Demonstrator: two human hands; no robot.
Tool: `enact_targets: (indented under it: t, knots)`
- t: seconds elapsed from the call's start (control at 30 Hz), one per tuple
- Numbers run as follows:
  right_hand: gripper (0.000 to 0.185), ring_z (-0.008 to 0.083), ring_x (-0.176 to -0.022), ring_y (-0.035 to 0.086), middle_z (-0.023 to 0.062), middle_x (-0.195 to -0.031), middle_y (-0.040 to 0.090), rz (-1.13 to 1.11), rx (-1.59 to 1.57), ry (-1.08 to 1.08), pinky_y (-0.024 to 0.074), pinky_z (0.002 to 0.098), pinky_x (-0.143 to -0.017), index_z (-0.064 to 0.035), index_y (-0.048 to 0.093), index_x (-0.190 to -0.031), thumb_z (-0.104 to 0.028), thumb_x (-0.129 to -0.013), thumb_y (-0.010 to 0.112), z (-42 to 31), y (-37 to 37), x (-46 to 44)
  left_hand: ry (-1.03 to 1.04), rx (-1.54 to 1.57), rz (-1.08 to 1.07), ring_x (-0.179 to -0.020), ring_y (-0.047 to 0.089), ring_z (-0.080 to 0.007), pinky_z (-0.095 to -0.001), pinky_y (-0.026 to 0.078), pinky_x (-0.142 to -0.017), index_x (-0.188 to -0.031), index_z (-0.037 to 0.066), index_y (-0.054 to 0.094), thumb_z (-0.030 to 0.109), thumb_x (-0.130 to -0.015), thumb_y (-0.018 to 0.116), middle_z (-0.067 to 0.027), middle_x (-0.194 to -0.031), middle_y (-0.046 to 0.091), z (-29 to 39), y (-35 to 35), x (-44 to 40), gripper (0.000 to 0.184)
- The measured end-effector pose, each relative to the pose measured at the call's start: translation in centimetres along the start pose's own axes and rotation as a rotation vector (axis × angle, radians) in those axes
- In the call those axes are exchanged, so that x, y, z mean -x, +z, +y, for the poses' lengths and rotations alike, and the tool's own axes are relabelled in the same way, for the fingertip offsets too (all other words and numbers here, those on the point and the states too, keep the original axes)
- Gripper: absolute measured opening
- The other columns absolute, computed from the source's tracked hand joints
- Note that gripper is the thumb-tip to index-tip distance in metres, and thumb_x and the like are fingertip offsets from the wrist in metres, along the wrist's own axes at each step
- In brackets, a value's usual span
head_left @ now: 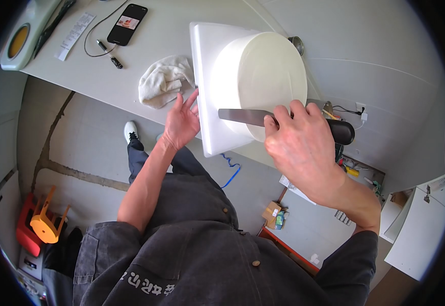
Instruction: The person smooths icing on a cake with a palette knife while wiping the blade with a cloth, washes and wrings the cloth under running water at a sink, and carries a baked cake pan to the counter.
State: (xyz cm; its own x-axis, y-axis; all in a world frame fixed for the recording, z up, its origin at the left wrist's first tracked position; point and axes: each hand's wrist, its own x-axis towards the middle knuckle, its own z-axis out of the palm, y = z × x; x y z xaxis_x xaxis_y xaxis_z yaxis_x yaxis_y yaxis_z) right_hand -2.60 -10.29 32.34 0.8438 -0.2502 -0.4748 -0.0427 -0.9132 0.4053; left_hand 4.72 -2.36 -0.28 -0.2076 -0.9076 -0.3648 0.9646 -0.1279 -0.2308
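A tall round cake (272, 76) coated in smooth white icing stands on a square white board (205, 92). My right hand (301, 135) is closed around an icing spatula (243, 116) with a black handle. Its flat metal blade lies across the lower side of the cake and over the board; whether it touches the icing I cannot tell. My left hand (182, 121) is at the board's near-left edge, palm turned up and fingers apart. Its fingertips reach the edge, but contact is unclear. A crumpled white cloth (166, 81) lies just beyond this hand.
On the pale table (146, 53) are a phone (127, 24) showing a picture, a cable with a small black connector (109, 54) and a paper slip (75, 35). A metal container (297, 45) stands behind the cake. An orange stool (48, 224) is on the floor at left.
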Motion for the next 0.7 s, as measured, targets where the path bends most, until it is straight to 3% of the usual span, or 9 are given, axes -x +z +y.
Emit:
enact_targets:
  t: [0.07,0.13,0.23,0.27,0.4,0.47,0.57,0.63,0.7]
  knots:
    - [0.007,0.0221,-0.071,0.054,0.0065,-0.067,0.056,0.015,0.001,0.001,0.0402,0.0362,-0.063,-0.0047,0.069,-0.062,-0.01,-0.061,0.073,0.0,0.1,0.0,0.005,0.071,-0.093,-0.119,0.062,-0.0295,-0.0439,0.045,-0.107,-0.145,0.006,0.045,0.057,-0.107,0.03,-0.014,-0.127,0.066,-0.4,-0.4,0.2,0.066]
    - [0.006,0.0222,-0.071,0.054,0.0063,-0.067,0.055,-0.001,0.03,0.011,0.0401,0.0362,-0.063,-0.0058,0.069,-0.062,-0.011,-0.061,0.073,-0.1,0.1,0.0,-0.072,-0.117,0.068,-0.123,0.059,-0.0287,-0.0433,0.044,-0.11,-0.147,0.006,0.043,0.056,-0.107,0.032,-0.0122,-0.133,0.062,-0.8,0.4,0.8,0.065]
    - [0.007,0.0222,-0.071,0.055,0.0061,-0.066,0.055,-0.01,0.019,0.012,0.04,0.0361,-0.062,-0.0057,0.07,-0.062,-0.011,-0.061,0.073,-0.1,0.0,0.0,-0.049,0.009,0.051,-0.127,0.056,-0.0284,-0.0426,0.043,-0.111,-0.147,0.006,0.043,0.055,-0.108,0.031,-0.0106,-0.14,0.057,0.0,-0.5,0.5,0.064]
    - [0.007,0.0222,-0.071,0.055,0.0061,-0.066,0.055,-0.01,0.019,0.013,0.04,0.0361,-0.062,-0.0057,0.07,-0.062,-0.011,-0.061,0.073,-0.2,-0.1,0.1,-0.025,0.074,-0.05,-0.127,0.057,-0.028,-0.0442,0.044,-0.11,-0.147,0.006,0.043,0.056,-0.107,0.03,-0.0103,-0.139,0.057,0.1,-0.8,0.4,0.066]
    - [0.009,0.022,-0.071,0.055,0.0061,-0.066,0.055,-0.001,-0.003,0.017,0.0401,0.036,-0.063,-0.0049,0.07,-0.063,-0.012,-0.06,0.074,-0.4,-0.1,0.1,0.029,0.001,-0.06,-0.123,0.06,-0.0295,-0.0485,0.043,-0.11,-0.142,0.008,0.05,0.054,-0.107,0.033,-0.0094,-0.136,0.061,-0.3,0.1,0.6,0.061]
    - [0.009,0.0218,-0.071,0.055,0.0062,-0.066,0.055,0.0,0.003,0.022,0.0402,0.0359,-0.063,-0.0046,0.07,-0.063,-0.012,-0.059,0.074,-0.5,-0.1,0.0,-0.071,-0.076,-0.03,-0.124,0.059,-0.0315,-0.0522,0.041,-0.111,-0.143,0.007,0.049,0.056,-0.107,0.03,-0.0126,-0.138,0.06,-0.4,0.7,0.7,0.063]
    - [0.009,0.0218,-0.072,0.055,0.0064,-0.067,0.055,-0.025,0.011,0.019,0.0403,0.036,-0.063,-0.0045,0.07,-0.063,-0.011,-0.059,0.074,-0.5,-0.1,0.2,-0.053,-0.059,-0.057,-0.124,0.059,-0.0321,-0.0491,0.04,-0.112,-0.144,0.008,0.046,0.057,-0.107,0.028,-0.0166,-0.139,0.059,0.3,0.6,0.5,0.064]
    - [0.009,0.0217,-0.076,0.056,0.0058,-0.072,0.056,-0.118,0.016,0.029,0.0417,0.0357,-0.066,-0.0014,0.067,-0.074,-0.007,-0.068,0.07,-0.6,-0.4,0.3,0.007,0.002,-0.069,-0.123,0.06,-0.0319,-0.0478,0.039,-0.112,-0.144,0.008,0.046,0.058,-0.107,0.028,-0.0169,-0.138,0.06,0.5,1.4,0.4,0.065]
    - [0.009,0.0217,-0.076,0.056,0.0057,-0.072,0.056,-0.104,0.005,0.031,0.0416,0.0357,-0.066,-0.0015,0.067,-0.073,-0.007,-0.067,0.07,-0.7,-0.2,0.5,0.067,0.066,-0.078,-0.122,0.06,-0.0317,-0.0464,0.039,-0.112,-0.145,0.008,0.046,0.058,-0.107,0.028,-0.0172,-0.137,0.061,0.1,1.1,0.4,0.066]
